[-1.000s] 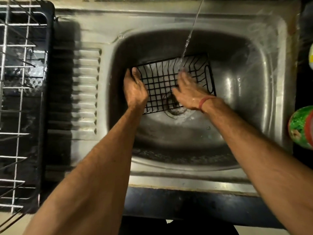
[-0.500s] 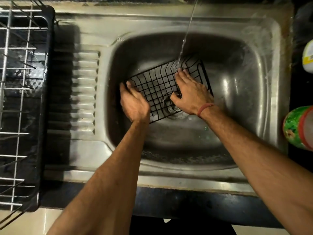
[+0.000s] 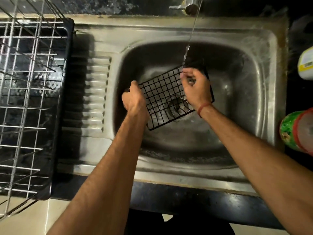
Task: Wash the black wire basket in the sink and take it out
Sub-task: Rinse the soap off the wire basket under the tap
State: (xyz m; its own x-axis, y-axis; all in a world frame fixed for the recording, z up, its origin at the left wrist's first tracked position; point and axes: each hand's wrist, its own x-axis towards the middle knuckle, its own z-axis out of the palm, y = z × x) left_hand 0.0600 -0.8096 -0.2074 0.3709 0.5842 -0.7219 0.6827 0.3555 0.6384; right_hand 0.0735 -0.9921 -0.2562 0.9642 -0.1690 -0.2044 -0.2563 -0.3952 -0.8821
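Fingers of the left hand (image 3: 133,99) and right hand (image 3: 194,87) grip the gridded black wire basket (image 3: 162,97), tilted in the steel sink (image 3: 254,99), stream at twelve o'clock

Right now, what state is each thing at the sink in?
Tap: running, stream falling into the sink.
Black wire basket: tilted in the basin, over the drain.
Left hand: grips the basket's left edge.
Right hand: fingers curled at its far end.
Dish rack: standing left of the sink.

Basket (image 3: 162,92) in sink (image 3: 264,92); rack (image 3: 30,99) left; tap (image 3: 189,5) behind.
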